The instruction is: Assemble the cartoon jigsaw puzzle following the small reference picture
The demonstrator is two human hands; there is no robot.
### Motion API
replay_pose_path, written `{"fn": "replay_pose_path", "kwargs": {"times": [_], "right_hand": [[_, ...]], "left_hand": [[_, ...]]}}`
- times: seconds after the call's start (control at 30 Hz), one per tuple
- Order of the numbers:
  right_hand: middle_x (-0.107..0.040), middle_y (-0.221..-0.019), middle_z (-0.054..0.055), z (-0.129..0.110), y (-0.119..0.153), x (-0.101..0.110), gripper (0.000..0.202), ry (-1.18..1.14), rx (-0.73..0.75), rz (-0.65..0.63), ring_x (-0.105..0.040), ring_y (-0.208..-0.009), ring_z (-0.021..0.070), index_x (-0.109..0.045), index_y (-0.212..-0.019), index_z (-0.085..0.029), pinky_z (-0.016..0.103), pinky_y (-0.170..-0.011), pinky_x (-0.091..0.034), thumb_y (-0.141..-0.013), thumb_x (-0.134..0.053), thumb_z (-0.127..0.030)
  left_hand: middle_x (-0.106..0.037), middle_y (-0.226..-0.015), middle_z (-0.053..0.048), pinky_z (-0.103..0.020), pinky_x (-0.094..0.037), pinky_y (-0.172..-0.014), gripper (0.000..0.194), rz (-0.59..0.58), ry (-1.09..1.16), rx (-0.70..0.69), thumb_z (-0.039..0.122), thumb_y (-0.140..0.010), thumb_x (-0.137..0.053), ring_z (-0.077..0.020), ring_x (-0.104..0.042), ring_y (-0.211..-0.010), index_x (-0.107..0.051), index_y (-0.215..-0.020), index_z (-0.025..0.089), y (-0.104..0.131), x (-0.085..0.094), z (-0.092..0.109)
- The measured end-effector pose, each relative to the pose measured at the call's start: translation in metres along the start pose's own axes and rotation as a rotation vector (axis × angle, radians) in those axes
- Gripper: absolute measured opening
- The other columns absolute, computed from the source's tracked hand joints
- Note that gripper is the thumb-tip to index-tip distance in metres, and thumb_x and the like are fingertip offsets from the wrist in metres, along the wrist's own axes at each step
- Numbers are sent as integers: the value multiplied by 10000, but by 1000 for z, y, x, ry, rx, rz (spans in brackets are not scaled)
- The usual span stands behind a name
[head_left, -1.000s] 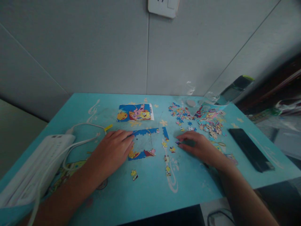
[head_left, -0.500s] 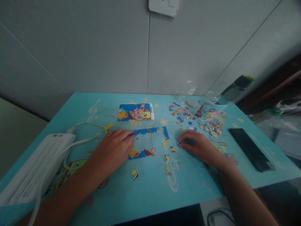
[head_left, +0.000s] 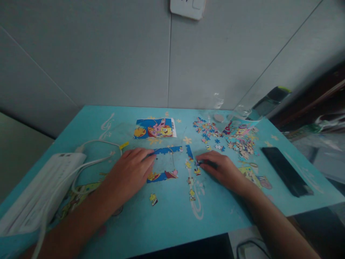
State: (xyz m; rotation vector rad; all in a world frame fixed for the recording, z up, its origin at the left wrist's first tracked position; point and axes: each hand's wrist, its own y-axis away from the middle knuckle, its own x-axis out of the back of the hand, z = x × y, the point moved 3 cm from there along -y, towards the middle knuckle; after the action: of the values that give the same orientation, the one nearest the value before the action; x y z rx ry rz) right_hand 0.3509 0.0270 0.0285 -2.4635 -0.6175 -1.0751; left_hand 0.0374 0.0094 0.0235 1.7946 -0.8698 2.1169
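My left hand (head_left: 136, 167) lies flat, fingers stretched out, over the left side of a partly joined jigsaw frame (head_left: 168, 150) with blue edges. My right hand (head_left: 219, 166) pinches a small puzzle piece (head_left: 198, 163) between thumb and fingertips, just right of a short joined blue strip (head_left: 189, 152). Below the fingertips lies a loose yellow and dark piece (head_left: 197, 172). Several more loose pieces (head_left: 192, 194) run down in a column. One yellow piece (head_left: 153, 199) sits alone below the frame. Behind the frame lies the picture card (head_left: 154, 128) with cartoon figures.
A heap of loose puzzle pieces (head_left: 206, 127) spreads at the back right, beside a clear bag with a printed picture (head_left: 239, 128). A black flat object (head_left: 287, 172) lies at the right. A white power strip (head_left: 45, 190) with cables (head_left: 94, 163) occupies the left.
My right hand has moved left with the piece, up to the short strip and the loose pieces. My left hand has stayed in place.
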Motion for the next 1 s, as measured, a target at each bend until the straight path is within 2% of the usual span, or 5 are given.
{"fn": "replay_pose_path", "kwargs": {"times": [0.13, 0.3, 0.67, 0.8, 1.0], "right_hand": [[-732, -1154, 53, 2, 0, -1, 276, 22, 4, 50, -678, -1047, 206, -682, -1252, -268, 389, -949, -538, -986, -623, -231], [-732, -1041, 58, 4, 0, 7, 168, 49, -30, 108, -676, -961, 203, -726, -1107, -241, 379, -892, -539, -991, -606, -227], [-702, -991, 57, -3, -1, -2, 160, 112, -9, 6, -656, -941, 215, -749, -1070, -255, 383, -881, -514, -933, -708, -327], [-694, -1004, 55, -1, -1, -3, 157, 115, -2, 1, -649, -954, 211, -748, -1075, -252, 378, -892, -509, -939, -703, -317], [-693, -1040, 64, -1, 0, 1, 165, 93, 23, 9, -646, -967, 203, -756, -1096, -255, 369, -900, -516, -976, -646, -273]], "left_hand": [[-662, -1229, -117, -523, -515, -959, 266, 13, 17, -14, 161, -968, -527, -306, -608, -1115, -690, -1177, 150, 0, 0, 3], [-659, -1230, -118, -514, -513, -955, 269, 21, 49, -71, 144, -964, -536, -300, -607, -1117, -671, -1197, 146, 0, 0, 11], [-673, -1189, -88, -507, -496, -945, 229, 18, 97, -104, 151, -964, -579, -289, -607, -1100, -663, -1174, 185, -1, 4, 26], [-658, -1223, -85, -509, -478, -980, 259, 15, 113, -97, 148, -976, -567, -282, -592, -1134, -641, -1221, 184, 1, 1, 25], [-667, -1191, -96, -494, -488, -944, 248, 30, 109, -128, 146, -986, -540, -279, -602, -1107, -641, -1211, 166, 2, 0, 25]]}}
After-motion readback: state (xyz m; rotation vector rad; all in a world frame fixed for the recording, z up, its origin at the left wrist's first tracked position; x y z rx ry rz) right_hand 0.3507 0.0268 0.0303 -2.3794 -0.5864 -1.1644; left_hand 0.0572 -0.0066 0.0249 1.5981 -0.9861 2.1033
